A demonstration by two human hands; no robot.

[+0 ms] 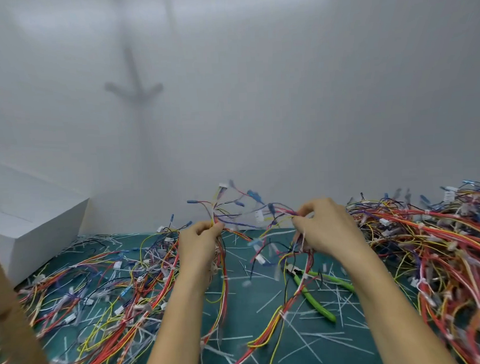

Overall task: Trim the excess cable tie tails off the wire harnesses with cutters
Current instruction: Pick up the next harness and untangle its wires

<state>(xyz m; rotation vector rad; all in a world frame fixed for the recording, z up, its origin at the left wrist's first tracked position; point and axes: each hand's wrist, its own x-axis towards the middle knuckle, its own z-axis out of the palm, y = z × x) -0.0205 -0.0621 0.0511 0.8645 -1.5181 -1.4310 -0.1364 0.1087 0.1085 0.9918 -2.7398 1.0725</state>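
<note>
Wire harness (pixel 235 224) hangs raised above the green tabletop (pixel 246 300), stretched between our hands. Our left hand (pixel 199 244) pinches its bundle and our right hand (pixel 326 227) grips its loose wires. Green-handled cutters (pixel 317 301) lie on the tabletop below our right hand, among cut tie tails (pixel 269 301). Harness heaps lie on the left (pixel 101 298) and on the right (pixel 442 250).

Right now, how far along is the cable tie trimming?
Partly done: cut tie tails litter the green mat. In hand: the left hand and right hand grip one wire harness raised above it, while the green-handled cutters lie on the mat, unheld. Left: the left harness pile and the right harness pile; which is trimmed I cannot tell.
</note>
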